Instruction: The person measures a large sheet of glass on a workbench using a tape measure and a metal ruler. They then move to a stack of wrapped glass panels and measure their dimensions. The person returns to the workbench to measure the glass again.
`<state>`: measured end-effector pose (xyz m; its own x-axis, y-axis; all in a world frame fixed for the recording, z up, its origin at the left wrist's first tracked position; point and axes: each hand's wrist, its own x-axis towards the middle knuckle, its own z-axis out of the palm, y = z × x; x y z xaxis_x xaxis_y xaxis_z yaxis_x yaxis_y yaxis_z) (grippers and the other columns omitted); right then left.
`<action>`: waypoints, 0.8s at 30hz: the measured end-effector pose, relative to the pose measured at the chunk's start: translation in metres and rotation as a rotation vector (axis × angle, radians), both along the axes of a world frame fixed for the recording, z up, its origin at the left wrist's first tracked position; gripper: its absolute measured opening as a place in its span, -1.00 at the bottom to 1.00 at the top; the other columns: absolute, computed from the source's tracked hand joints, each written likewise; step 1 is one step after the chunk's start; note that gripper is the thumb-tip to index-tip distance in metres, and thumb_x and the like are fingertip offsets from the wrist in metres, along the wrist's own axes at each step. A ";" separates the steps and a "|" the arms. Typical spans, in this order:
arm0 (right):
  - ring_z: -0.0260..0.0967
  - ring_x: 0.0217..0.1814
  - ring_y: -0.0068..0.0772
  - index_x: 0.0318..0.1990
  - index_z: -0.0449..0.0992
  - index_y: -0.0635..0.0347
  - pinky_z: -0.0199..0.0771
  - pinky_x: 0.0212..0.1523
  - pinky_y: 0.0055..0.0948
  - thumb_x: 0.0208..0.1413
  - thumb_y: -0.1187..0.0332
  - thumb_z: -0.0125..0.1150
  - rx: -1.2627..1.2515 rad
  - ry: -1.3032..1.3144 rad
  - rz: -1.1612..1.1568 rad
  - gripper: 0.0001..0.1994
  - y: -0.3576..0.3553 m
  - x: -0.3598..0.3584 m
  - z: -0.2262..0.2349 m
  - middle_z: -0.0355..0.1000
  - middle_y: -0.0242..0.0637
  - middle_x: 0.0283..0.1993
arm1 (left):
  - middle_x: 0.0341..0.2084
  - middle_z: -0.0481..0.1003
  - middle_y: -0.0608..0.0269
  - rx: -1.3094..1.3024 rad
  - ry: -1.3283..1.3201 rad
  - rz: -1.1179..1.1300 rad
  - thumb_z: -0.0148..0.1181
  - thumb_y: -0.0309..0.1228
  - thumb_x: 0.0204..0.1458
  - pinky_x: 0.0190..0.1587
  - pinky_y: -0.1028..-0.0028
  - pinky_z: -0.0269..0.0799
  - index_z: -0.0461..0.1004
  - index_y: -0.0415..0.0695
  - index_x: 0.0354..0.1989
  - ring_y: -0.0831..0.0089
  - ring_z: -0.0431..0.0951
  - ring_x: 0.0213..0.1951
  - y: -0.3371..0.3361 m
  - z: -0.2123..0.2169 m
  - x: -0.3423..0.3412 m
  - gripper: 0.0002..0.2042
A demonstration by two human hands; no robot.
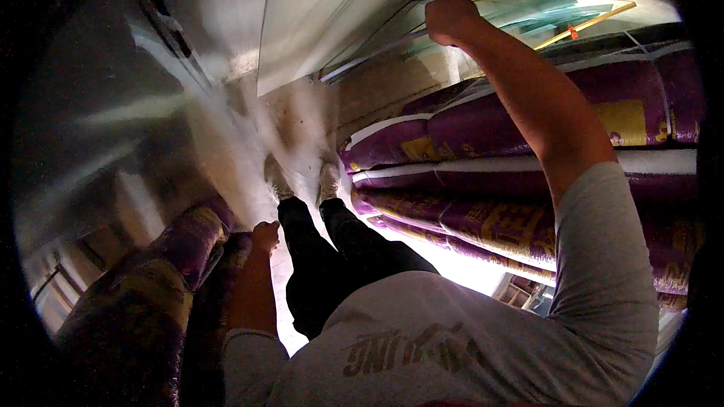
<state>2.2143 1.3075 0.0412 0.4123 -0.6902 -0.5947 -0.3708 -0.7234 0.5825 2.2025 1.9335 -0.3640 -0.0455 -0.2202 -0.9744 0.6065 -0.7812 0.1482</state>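
My right arm reaches out to the far right, and my right hand is closed at the edge of a large clear glass pane. The pane's near edge runs leftward from my fist; the fingers' undersides are hidden. My left hand hangs low beside my left leg, its fingers curled in. No object shows in it. Close by on its left lies a purple plastic-wrapped bundle.
Long purple-wrapped bundles with yellow print and white edges are stacked on my right. Behind them are greenish glass sheets and yellow strips with orange tags. Light floor lies ahead of my shoes. The left side is motion-blurred.
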 end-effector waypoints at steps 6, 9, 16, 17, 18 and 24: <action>0.62 -0.08 -0.11 -0.23 0.71 0.13 0.60 -0.18 -0.11 -0.10 0.37 0.31 0.128 0.140 0.012 -0.77 0.037 -0.003 0.009 0.64 -0.15 -0.15 | -0.66 0.40 0.20 -0.136 0.146 -0.054 0.09 -0.20 0.16 -0.61 0.19 0.41 0.45 -0.08 -0.34 0.25 0.49 -0.64 -0.023 -0.020 0.020 -0.79; 0.62 -0.07 -0.13 -0.25 0.72 0.09 0.59 -0.20 -0.11 -0.13 0.36 0.34 0.192 0.132 -0.038 -0.77 0.062 -0.009 0.001 0.64 -0.20 -0.16 | -0.67 0.37 0.23 -0.248 0.316 0.022 0.04 -0.20 0.18 -0.61 0.17 0.41 0.43 -0.03 -0.34 0.25 0.48 -0.64 -0.031 -0.026 0.033 -0.82; 0.59 -0.04 -0.02 -0.13 0.63 0.10 0.58 -0.12 -0.06 -0.11 0.24 0.34 0.404 -0.116 -0.326 -0.67 0.119 -0.082 -0.052 0.62 -0.09 -0.12 | -0.62 0.45 0.17 -0.192 0.261 0.054 0.16 -0.25 0.10 -0.45 0.11 0.45 0.46 -0.11 -0.35 0.18 0.55 -0.51 -0.059 -0.013 0.056 -0.82; 0.58 -0.04 0.02 -0.09 0.60 0.11 0.57 -0.10 -0.04 -0.10 0.21 0.33 0.431 -0.189 -0.372 -0.62 0.135 -0.093 -0.062 0.61 -0.06 -0.11 | -0.61 0.48 0.15 -0.185 0.239 0.042 0.20 -0.26 0.08 -0.42 0.09 0.47 0.47 -0.13 -0.35 0.17 0.57 -0.48 -0.060 -0.026 0.057 -0.81; 0.57 -0.03 0.05 -0.04 0.56 0.13 0.56 -0.08 -0.03 -0.09 0.18 0.33 0.458 -0.253 -0.423 -0.58 0.152 -0.104 -0.074 0.60 -0.03 -0.10 | -0.60 0.50 0.14 -0.186 0.205 0.022 0.23 -0.27 0.07 -0.38 0.07 0.48 0.48 -0.15 -0.35 0.15 0.59 -0.45 -0.065 -0.038 0.056 -0.81; 0.51 0.06 0.21 0.20 0.38 0.21 0.50 0.08 0.05 -0.01 -0.04 0.31 0.711 -0.464 -0.756 -0.32 0.280 -0.182 -0.120 0.53 0.13 0.02 | -0.17 0.62 -0.13 -0.605 -0.795 -0.371 0.25 -0.19 0.14 0.00 0.22 0.50 0.55 -0.34 -0.08 0.05 0.63 -0.12 -0.241 0.127 0.041 -0.61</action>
<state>2.0319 1.5874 -0.0790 0.3161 -0.4227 -0.8493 -0.9255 -0.3342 -0.1781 2.2437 1.6923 -0.2374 0.3920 -0.7804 -0.4872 -0.0955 -0.5612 0.8221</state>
